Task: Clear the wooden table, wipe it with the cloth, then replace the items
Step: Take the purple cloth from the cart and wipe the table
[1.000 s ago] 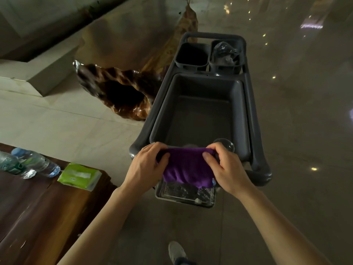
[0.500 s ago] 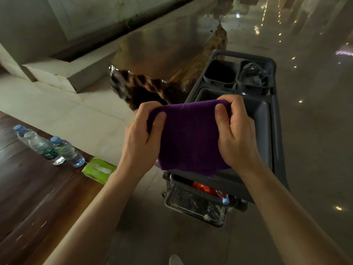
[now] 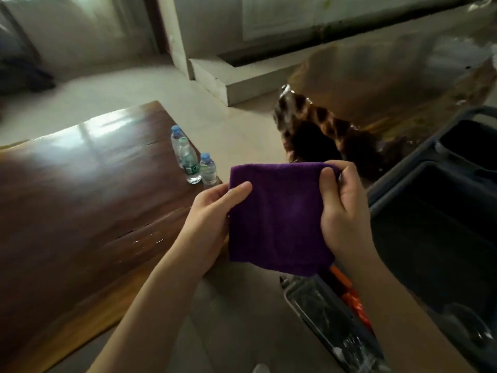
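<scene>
A folded purple cloth (image 3: 279,214) hangs in mid-air between the table and the cart. My left hand (image 3: 212,211) pinches its left edge and my right hand (image 3: 343,208) grips its upper right corner. The dark wooden table (image 3: 80,200) fills the left of the view. Two clear water bottles (image 3: 189,160) with blue caps stand near its far right edge, just left of the cloth. The green packet seen before is hidden behind my hand and the cloth.
A grey plastic service cart (image 3: 430,211) with deep bins stands at the right, with a metal tray (image 3: 330,321) and something orange on its lower shelf. A glossy carved root table (image 3: 336,135) lies beyond. A stone step (image 3: 242,79) and pale tiled floor lie behind.
Both hands lifted the cloth out of the cart and carried it left toward the wooden table. My view swung left, so more of the table shows and the cart slid to the right edge.
</scene>
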`<state>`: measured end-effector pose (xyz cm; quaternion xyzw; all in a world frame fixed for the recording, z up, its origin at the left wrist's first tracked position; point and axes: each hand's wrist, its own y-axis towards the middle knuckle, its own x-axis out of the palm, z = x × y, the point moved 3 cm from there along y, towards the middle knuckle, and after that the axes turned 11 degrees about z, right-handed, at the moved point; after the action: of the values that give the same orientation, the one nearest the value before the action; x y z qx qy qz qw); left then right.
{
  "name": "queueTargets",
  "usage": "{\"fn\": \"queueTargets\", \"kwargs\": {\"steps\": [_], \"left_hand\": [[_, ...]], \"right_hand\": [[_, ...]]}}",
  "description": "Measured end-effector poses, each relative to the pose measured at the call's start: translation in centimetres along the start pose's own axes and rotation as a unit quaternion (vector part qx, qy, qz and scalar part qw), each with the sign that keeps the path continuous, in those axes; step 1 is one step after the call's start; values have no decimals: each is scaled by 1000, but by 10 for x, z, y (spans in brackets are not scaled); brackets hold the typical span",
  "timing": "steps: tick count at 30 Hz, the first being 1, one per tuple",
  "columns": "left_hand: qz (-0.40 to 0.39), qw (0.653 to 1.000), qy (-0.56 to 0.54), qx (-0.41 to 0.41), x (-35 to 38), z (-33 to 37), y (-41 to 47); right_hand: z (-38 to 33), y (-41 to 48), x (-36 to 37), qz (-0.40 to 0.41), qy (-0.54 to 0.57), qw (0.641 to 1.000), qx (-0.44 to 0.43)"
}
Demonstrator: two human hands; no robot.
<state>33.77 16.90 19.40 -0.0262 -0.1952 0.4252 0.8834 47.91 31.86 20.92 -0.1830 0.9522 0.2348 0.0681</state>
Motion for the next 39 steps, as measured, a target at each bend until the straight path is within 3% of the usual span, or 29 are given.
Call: {"fn": "queueTargets", "kwargs": {"steps": [3, 7, 12, 21, 25, 30, 39], "left_hand": [[84, 996, -1, 10, -41, -19, -4], [184, 974, 113, 67, -94, -54, -17], [268, 949, 166, 24, -153, -119, -35], [378, 920, 88, -63, -236, -199, -41], [380, 910, 152, -62, -267, -213, -30], [338, 906, 247, -57, -299, -222, -4], [275, 931, 225, -85, -334, -231, 59]], "right_hand": [[20, -11, 42, -59, 18, 997, 49], [52, -46, 95, -151, 29, 982, 106], [102, -100, 149, -244, 38, 946, 210], [168, -176, 221, -314, 118, 829, 448], [182, -190, 247, -342, 72, 839, 417], [198, -191, 278, -366, -87, 890, 258], [223, -174, 331, -311, -146, 916, 209]]}}
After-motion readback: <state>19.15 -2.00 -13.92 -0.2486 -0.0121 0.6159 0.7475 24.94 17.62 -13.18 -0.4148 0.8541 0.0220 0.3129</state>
